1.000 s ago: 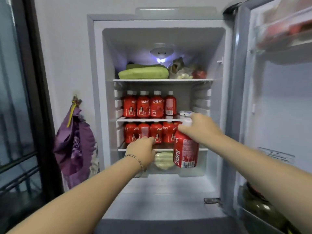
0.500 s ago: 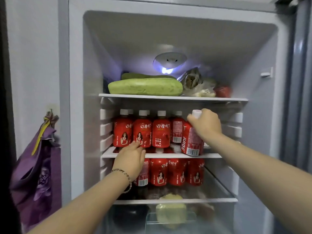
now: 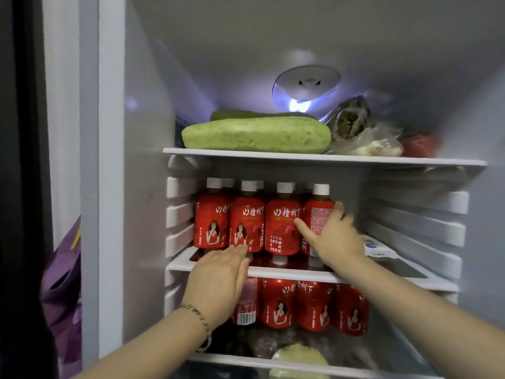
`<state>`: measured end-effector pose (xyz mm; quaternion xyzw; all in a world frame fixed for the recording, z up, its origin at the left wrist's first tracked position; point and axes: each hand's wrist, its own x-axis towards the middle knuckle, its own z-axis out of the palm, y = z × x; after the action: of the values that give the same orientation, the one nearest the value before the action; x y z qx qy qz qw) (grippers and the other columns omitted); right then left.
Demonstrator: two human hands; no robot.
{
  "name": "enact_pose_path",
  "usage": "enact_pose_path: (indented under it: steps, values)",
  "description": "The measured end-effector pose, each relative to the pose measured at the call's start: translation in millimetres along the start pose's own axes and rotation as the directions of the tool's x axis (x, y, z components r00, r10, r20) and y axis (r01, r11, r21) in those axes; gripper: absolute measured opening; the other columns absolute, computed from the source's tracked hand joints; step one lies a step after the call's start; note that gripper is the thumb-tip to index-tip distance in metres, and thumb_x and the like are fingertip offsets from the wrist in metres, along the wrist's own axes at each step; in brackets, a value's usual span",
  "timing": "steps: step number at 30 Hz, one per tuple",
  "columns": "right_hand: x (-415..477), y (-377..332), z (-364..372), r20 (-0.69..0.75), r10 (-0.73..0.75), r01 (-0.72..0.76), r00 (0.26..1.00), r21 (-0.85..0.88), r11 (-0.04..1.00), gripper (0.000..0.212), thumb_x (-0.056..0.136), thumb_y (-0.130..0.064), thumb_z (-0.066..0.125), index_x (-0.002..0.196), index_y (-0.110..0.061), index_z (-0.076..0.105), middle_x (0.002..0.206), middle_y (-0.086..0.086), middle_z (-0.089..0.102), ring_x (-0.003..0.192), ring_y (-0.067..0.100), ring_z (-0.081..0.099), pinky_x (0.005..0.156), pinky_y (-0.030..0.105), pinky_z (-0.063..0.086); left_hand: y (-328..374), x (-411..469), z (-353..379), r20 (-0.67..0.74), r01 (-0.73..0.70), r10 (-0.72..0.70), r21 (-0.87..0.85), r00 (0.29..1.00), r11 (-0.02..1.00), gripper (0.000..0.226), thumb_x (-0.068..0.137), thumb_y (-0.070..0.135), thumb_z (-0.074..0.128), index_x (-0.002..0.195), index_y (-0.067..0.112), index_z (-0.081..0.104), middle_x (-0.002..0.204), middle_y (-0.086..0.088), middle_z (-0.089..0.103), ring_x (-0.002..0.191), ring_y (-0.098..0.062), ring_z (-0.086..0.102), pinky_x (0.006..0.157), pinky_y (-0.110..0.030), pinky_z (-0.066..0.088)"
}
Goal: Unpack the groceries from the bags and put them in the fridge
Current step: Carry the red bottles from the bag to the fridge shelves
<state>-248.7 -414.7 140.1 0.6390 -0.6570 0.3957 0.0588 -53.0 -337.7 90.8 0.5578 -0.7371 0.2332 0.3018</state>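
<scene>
"Progress on the fridge [image 3: 147,187] — how far, in your opinion?"

"Quite far, I think. Two shelves carry red bottles [image 3: 314,307] in rows, and the top shelf [image 3: 355,160] holds a green gourd [image 3: 254,134] and some plastic packs [image 3: 366,143]. What waits outside the fridge is not in view, so what remains I cannot tell. Only a purple bag [image 3: 65,283] hangs beside it, at the left."

"And the bottle in hand?"

"It is the rightmost bottle [image 3: 319,212] of the front row on the middle shelf [image 3: 287,273], touching its neighbour. It seems to stand on the shelf, but the hand hides its base."

"How are the hands?"

"Apart. The right hand [image 3: 336,239] grips that bottle, thumb on one side and fingers curled round the other. The left hand [image 3: 218,280] is flat, fingers straight, with the tips at the foot of the second bottle [image 3: 246,220]."

"Which way does it point?"

"Its long axis is vertical, white cap upward. The side with small print faces out — the neighbours show the picture side. Probably a small turn would make the row match."
</scene>
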Motion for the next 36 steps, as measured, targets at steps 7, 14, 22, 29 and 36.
enact_pose_path:
  steps: [7, 14, 22, 29, 36]
  values:
    - [1, 6, -9, 0.130, -0.026, 0.049, 0.991, -0.180, 0.982, 0.088, 0.087, -0.065, 0.041, 0.142, 0.000, 0.019, 0.134, 0.022, 0.045, 0.119, 0.036, 0.051, 0.093, 0.042, 0.045, 0, -2, -2, -0.002, -0.011, 0.011, 0.041, 1.000, 0.999, 0.043, 0.088, 0.028, 0.033, 0.089, 0.018, 0.075, 0.085, 0.006, 0.075, 0.076, -0.009, 0.071, 0.072, -0.024, 0.056]
    - [-84, 15, -77, 0.141, -0.182, 0.200, 0.973, -0.131, 0.971, 0.026, 0.084, -0.027, 0.054, 0.101, -0.013, 0.068, 0.105, 0.010, 0.062, 0.102, 0.028, 0.058, 0.084, 0.033, 0.048, 17, -17, -21, 0.242, 0.186, -0.222, 0.165, 0.944, 0.969, 0.050, 0.101, 0.028, 0.028, 0.148, 0.018, 0.019, 0.157, -0.004, 0.017, 0.146, -0.022, 0.006, 0.119, -0.038, 0.006]
    - [-233, 63, -161, 0.229, 0.099, -0.057, 0.968, -0.182, 0.982, 0.016, 0.085, -0.026, 0.053, 0.088, -0.020, 0.067, 0.100, 0.008, 0.068, 0.098, 0.029, 0.062, 0.074, 0.028, 0.046, 99, -95, -69, 0.470, 0.108, -0.031, -0.137, 0.882, 0.985, 0.023, 0.093, 0.021, 0.041, 0.104, 0.015, 0.061, 0.107, -0.007, 0.064, 0.096, -0.026, 0.060, 0.082, -0.033, 0.049]
    - [-369, 143, -277, 0.007, 0.372, -0.338, 0.928, -0.404, 0.850, 0.020, 0.087, -0.030, 0.053, 0.091, -0.017, 0.067, 0.101, 0.009, 0.069, 0.100, 0.028, 0.063, 0.071, 0.029, 0.043, 236, -174, -109, 0.536, -0.198, 0.350, -0.322, 0.768, 0.926, 0.025, 0.094, 0.025, 0.039, 0.097, 0.013, 0.062, 0.106, -0.010, 0.065, 0.095, -0.028, 0.061, 0.072, -0.028, 0.043]
    - [-464, 242, -385, -0.406, 0.484, -0.623, 0.775, -0.371, 0.688, 0.028, 0.089, -0.023, 0.055, 0.110, -0.005, 0.060, 0.118, 0.017, 0.053, 0.108, 0.037, 0.053, 0.084, 0.039, 0.045, 356, -230, -139, 0.474, -0.348, 0.507, -0.387, 0.720, 0.854, 0.025, 0.092, 0.026, 0.041, 0.100, 0.018, 0.063, 0.107, -0.004, 0.064, 0.100, -0.026, 0.061, 0.074, -0.028, 0.042]
